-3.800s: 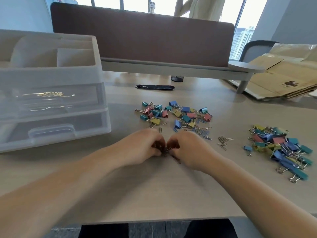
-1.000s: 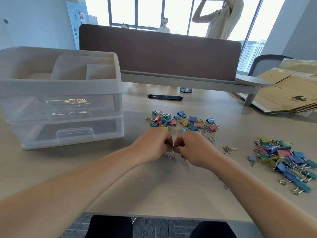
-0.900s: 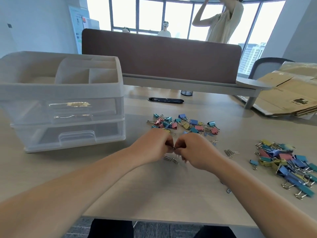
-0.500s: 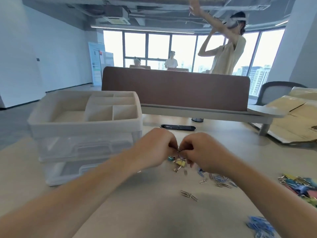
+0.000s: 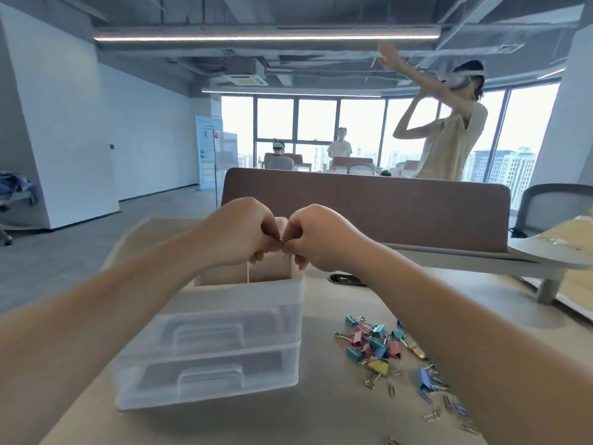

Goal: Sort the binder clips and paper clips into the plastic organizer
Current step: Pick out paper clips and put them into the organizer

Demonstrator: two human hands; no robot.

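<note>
Head view: left hand [image 5: 237, 234] + right hand [image 5: 324, 240] knuckle to knuckle above plastic organizer [image 5: 224, 319] top compartments. Fingers [image 5: 269, 227] of both curled, pinching small metal clips [image 5: 282, 250] betw. them. Binder clips [image 5: 373, 343] heaped on counter [image 5: 321, 412] right of organizer; loose paper clips [image 5: 392, 390] right-front of organizer.

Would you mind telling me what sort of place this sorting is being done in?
Most likely an open-plan office: a long desk with a brown divider panel, a grey office chair, and tall windows looking out on city towers.
</note>
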